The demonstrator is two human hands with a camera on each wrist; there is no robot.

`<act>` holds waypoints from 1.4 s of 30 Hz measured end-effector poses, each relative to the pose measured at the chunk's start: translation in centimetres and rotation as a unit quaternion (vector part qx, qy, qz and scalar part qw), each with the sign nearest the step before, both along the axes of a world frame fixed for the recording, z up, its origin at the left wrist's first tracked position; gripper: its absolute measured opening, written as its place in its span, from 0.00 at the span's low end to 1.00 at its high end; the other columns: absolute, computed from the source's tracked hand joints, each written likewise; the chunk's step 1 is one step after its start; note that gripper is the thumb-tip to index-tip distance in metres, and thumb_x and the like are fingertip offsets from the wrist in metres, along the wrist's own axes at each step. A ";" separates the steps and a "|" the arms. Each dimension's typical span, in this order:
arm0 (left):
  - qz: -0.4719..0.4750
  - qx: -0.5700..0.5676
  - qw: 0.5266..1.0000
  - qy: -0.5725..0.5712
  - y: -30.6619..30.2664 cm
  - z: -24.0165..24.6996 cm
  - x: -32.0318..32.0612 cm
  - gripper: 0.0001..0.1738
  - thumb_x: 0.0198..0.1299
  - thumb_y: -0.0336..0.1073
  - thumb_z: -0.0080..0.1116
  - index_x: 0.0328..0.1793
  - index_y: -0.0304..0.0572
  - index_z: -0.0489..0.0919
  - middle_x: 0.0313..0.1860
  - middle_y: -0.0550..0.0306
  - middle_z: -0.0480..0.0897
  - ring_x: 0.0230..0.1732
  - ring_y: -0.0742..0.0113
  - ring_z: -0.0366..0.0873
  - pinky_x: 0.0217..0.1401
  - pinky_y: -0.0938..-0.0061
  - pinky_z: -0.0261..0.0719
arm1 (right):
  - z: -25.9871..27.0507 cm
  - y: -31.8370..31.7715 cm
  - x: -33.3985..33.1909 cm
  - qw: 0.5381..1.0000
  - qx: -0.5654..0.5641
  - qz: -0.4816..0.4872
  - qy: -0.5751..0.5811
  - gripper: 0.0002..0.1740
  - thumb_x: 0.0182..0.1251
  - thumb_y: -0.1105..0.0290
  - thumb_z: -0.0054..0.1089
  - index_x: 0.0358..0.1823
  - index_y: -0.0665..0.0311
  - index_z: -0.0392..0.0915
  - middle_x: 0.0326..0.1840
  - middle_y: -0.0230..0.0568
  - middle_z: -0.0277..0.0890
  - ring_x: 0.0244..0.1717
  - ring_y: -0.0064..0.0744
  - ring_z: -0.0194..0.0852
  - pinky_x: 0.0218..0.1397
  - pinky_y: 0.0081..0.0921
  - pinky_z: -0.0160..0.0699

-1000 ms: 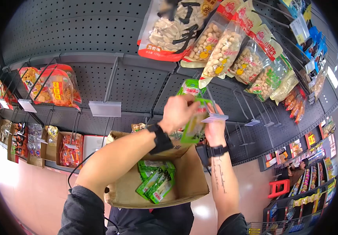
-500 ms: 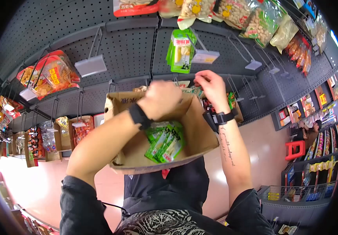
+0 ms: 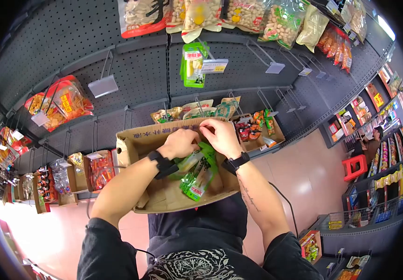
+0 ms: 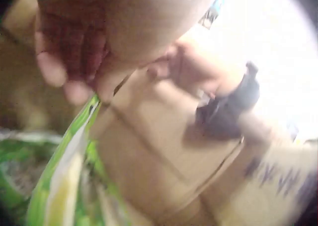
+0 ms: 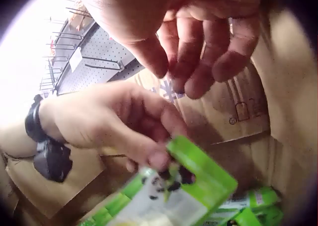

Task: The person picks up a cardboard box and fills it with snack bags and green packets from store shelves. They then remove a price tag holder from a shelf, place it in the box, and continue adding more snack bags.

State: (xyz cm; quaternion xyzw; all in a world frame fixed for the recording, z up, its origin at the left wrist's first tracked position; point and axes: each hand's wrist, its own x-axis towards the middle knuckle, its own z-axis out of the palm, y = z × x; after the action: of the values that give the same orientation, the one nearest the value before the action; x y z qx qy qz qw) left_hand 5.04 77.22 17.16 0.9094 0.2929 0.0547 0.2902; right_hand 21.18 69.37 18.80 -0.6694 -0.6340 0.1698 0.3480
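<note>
My left hand (image 3: 180, 143) is over an open cardboard box (image 3: 162, 193), pinching a green snack packet (image 5: 206, 169) by its top edge between thumb and fingers. That packet (image 4: 64, 186) hangs down from the fingertips in the left wrist view. More green packets (image 3: 196, 185) lie in a loose pile in the box. Beside the left hand, near the box's far wall, is my right hand (image 3: 221, 136). Its fingers (image 5: 189, 62) are loosely bent, with nothing between them in the right wrist view.
Similar green packets (image 3: 193, 65) hang on a hook with a price tag (image 3: 214, 66), ahead on the pegboard. Bags of peanuts (image 3: 246, 13) hang above. Bare hooks (image 3: 264, 57) stick out to the right. Boxes of snacks (image 3: 257, 128) stand on the lower shelf beyond the box.
Both hands have come down from the hook to the box. Green packets now hang free on the hook. My left hand has taken hold of a packet from the box.
</note>
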 end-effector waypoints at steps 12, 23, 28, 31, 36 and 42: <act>0.136 -0.151 0.897 -0.393 4.1 3.8 0.2 0.18 0.67 0.35 0.60 0.57 0.31 0.75 0.40 0.56 0.85 0.40 0.73 0.80 0.45 0.77 0.80 | 0.7 0.7 2.3 0.893 0.061 -0.018 0.446 0.11 0.68 0.74 0.61 0.51 0.63 0.78 0.42 0.31 0.82 0.36 0.18 0.79 0.31 0.16 0.81; 0.111 -0.331 0.870 -0.347 2.5 5.4 0.6 0.27 0.65 0.35 0.62 0.68 0.34 0.69 0.50 0.53 0.85 0.44 0.72 0.82 0.39 0.76 0.82 | 0.5 1.0 4.7 0.733 0.176 -0.114 0.647 0.12 0.66 0.76 0.63 0.49 0.62 0.75 0.42 0.33 0.80 0.39 0.26 0.81 0.40 0.26 0.85; 0.122 -0.073 0.957 -0.254 3.4 6.7 0.1 0.15 0.59 0.38 0.66 0.48 0.37 0.82 0.33 0.52 0.85 0.34 0.68 0.83 0.33 0.69 0.80 | 0.0 1.3 5.6 0.900 0.222 -0.220 0.302 0.27 0.62 0.77 0.66 0.62 0.68 0.68 0.57 0.41 0.75 0.56 0.30 0.74 0.63 0.28 0.73; 0.047 0.039 0.973 -0.221 5.1 8.3 1.8 0.14 0.57 0.41 0.65 0.44 0.40 0.85 0.29 0.47 0.84 0.30 0.53 0.82 0.36 0.66 0.80 | 3.2 2.1 4.0 0.938 0.172 -0.046 0.299 0.25 0.66 0.76 0.63 0.64 0.69 0.68 0.60 0.40 0.74 0.56 0.28 0.74 0.63 0.24 0.71; 0.069 0.067 0.961 -0.261 7.0 8.5 4.6 0.16 0.56 0.42 0.67 0.45 0.39 0.85 0.32 0.48 0.85 0.31 0.56 0.84 0.38 0.69 0.81 | 2.1 5.9 5.1 0.908 0.131 -0.012 0.397 0.11 0.71 0.76 0.58 0.53 0.67 0.77 0.50 0.33 0.80 0.50 0.18 0.74 0.54 0.18 0.73; 0.163 -0.161 0.878 -0.420 7.4 8.8 4.6 0.14 0.59 0.36 0.67 0.47 0.34 0.85 0.34 0.51 0.87 0.34 0.73 0.84 0.39 0.76 0.82 | 2.9 8.7 5.5 0.854 0.205 0.000 0.479 0.08 0.71 0.72 0.59 0.48 0.67 0.78 0.48 0.34 0.81 0.48 0.21 0.75 0.57 0.22 0.72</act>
State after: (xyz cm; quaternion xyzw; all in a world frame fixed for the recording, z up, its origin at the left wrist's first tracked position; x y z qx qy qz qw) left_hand 9.62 84.63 25.92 0.6809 0.2924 0.4307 0.5152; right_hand 26.65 78.07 21.66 -0.4188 -0.4093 0.3358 0.7378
